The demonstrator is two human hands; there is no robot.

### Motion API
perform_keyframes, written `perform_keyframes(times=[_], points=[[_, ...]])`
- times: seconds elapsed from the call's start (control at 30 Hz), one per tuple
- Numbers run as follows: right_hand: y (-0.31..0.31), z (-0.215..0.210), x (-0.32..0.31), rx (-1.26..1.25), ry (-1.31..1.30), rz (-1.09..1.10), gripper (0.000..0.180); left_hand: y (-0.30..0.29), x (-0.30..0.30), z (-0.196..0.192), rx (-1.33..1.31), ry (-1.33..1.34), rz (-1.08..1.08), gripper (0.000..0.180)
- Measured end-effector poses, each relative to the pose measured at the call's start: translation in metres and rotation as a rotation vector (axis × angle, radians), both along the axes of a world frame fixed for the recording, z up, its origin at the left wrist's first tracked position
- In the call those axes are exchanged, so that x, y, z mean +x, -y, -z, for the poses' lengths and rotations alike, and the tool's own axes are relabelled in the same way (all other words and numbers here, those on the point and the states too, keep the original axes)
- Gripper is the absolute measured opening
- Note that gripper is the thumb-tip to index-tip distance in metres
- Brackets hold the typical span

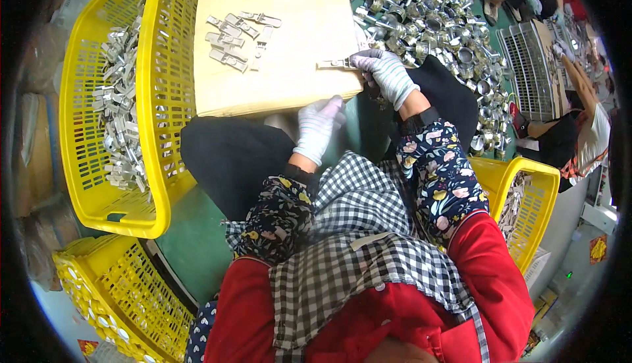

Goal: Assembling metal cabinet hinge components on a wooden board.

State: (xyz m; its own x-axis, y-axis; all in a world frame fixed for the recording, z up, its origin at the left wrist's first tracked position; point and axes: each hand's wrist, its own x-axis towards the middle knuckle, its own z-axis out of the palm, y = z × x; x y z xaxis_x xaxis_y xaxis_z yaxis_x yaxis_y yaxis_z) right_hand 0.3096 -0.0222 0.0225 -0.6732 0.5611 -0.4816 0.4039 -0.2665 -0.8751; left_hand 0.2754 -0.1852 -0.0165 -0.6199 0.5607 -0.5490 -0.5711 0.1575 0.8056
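My right hand (390, 76), in a striped white glove, pinches a flat silver metal clip-like part (334, 64) at the right edge of a cardboard-coloured work surface (283, 93). Just below the front edge of that surface is my gloved left hand (318, 128). Its fingers are smeared by motion, so I cannot see whether anything is in them. Several similar metal parts (227, 41) lie in a loose group at the left of the surface.
On the left stands a yellow plastic crate (153, 99) holding many silver parts. Round metal cups with handles (421, 20) are heaped on the green floor at the right. Another yellow crate (550, 185) is beside my right arm; stacked yellow baskets (125, 284) stand lower left. Another person (589, 132) sits far right.
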Motion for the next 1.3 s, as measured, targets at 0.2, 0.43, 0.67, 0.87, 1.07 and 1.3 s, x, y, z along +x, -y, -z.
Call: perform_keyframes(times=[0.2, 0.43, 0.67, 0.87, 1.07, 1.3], points=[[0.001, -0.001, -0.003, 0.000, 0.027, -0.001, 0.020, 0.000, 0.000, -0.004, -0.002, -0.037, 0.001, 0.023], [0.000, 0.003, -0.006, 0.112, 0.062, -0.026, 0.021, -0.001, 0.000, -0.003, 0.005, -0.059, 0.004, 0.022], [-0.001, -0.004, -0.005, 0.293, 0.135, -0.128, 0.029, -0.001, 0.000, 0.000, 0.014, -0.049, 0.003, 0.020], [-0.010, 0.011, -0.007, 0.678, 0.330, -0.199, 0.032, -0.001, 0.000, 0.003, 0.002, -0.052, 0.034, 0.022], [-0.012, 0.003, -0.008, 0.733, 0.391, -0.261, 0.040, -0.002, -0.002, 0.001, 0.018, -0.055, 0.024, 0.021], [-0.005, -0.032, -0.012, 0.972, 0.284, -0.235, 0.040, -0.006, 0.002, 0.007, 0.008, -0.048, 0.003, 0.021]])
